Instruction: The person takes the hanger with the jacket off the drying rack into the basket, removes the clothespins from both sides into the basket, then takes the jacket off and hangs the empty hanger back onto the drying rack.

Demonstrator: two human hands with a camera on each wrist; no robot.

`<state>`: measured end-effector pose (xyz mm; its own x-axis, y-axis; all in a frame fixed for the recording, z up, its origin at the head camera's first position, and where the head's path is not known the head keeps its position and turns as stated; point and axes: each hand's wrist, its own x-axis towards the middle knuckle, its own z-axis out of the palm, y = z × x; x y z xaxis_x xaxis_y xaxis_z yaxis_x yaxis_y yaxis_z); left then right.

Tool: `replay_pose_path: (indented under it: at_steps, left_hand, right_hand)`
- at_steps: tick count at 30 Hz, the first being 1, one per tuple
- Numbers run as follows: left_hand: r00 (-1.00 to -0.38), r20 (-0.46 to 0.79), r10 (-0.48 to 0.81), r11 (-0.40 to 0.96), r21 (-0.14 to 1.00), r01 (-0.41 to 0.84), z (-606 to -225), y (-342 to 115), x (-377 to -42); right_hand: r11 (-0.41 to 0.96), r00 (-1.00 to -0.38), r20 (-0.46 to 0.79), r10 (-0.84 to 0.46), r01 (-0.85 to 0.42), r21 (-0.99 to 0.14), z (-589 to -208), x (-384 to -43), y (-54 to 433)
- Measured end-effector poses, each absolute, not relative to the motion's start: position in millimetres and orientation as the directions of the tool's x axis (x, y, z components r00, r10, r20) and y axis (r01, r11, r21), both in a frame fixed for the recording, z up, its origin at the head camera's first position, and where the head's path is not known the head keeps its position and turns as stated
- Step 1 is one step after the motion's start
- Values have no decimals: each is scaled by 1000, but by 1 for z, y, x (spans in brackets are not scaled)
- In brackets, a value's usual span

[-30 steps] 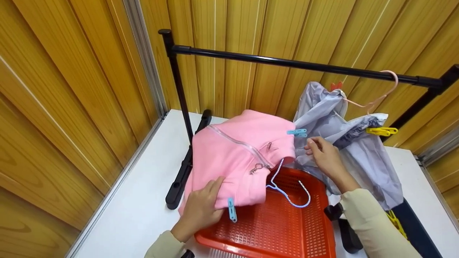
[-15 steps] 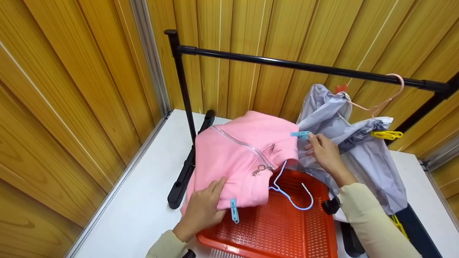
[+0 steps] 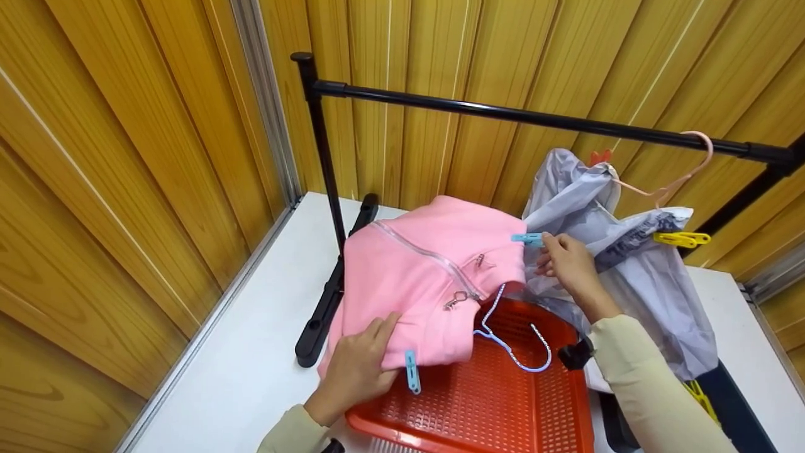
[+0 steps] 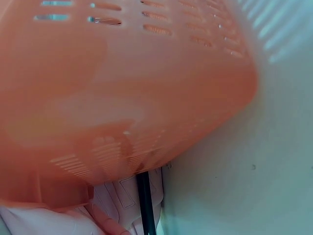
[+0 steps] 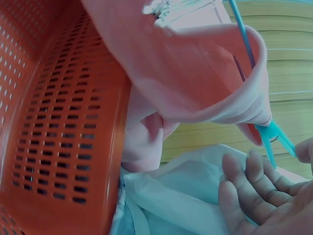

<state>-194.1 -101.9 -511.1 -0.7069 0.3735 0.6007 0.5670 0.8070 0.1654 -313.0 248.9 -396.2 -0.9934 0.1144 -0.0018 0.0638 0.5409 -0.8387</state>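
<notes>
A pink zippered garment (image 3: 434, 258) lies over the back of the red basket (image 3: 490, 402), a blue-and-white hanger (image 3: 503, 346) sticking out of its opening. My left hand (image 3: 358, 362) grips its near side, fingers on top and thumb beneath, close to one blue clothespin (image 3: 412, 371). At the opposite corner, my right hand (image 3: 569, 261) pinches the free end of a second blue clothespin (image 3: 527, 239) between thumb and index finger. In the right wrist view this clothespin (image 5: 271, 137) bites the edge of the garment's opening, with the hanger inside.
A black clothes rack (image 3: 465, 107) spans the back. From its bar a pink hanger (image 3: 682, 179) carries a grey garment (image 3: 629, 277) with red and yellow clothespins (image 3: 682, 239). A dark tray (image 3: 729, 402) holding yellow clothespins stands at the right on the white table (image 3: 239, 302).
My right hand has moved left onto the far blue clothespin and taken its end. My left hand keeps its grip on the pink garment. The head view has shifted slightly.
</notes>
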Motion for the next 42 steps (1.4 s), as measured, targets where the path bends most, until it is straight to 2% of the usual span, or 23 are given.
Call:
replay_pose_path:
  at_steps: [9, 19, 25, 35, 42]
  left_hand:
    - [-703, 602, 378, 809, 154, 567, -511, -102, -193]
    - [-706, 600, 377, 818, 142, 557, -511, -102, -193]
    - [-703, 604, 375, 818, 142, 558, -510, -102, -192]
    - [-725, 574, 380, 828, 139, 544, -511, -101, -193]
    - [-736, 562, 378, 830, 146, 538, -510, -101, -193]
  right_hand:
    - [453, -985, 45, 164, 35, -891, -397, -310, 244]
    - [515, -970, 159, 184, -43, -856, -399, -309, 245]
    - [510, -965, 178, 193, -57, -858, -399, -306, 246]
    - [604, -953, 231, 199, -66, -794, -398, -300, 248]
    - [574, -956, 218, 196, -69, -816, -388, -295, 258]
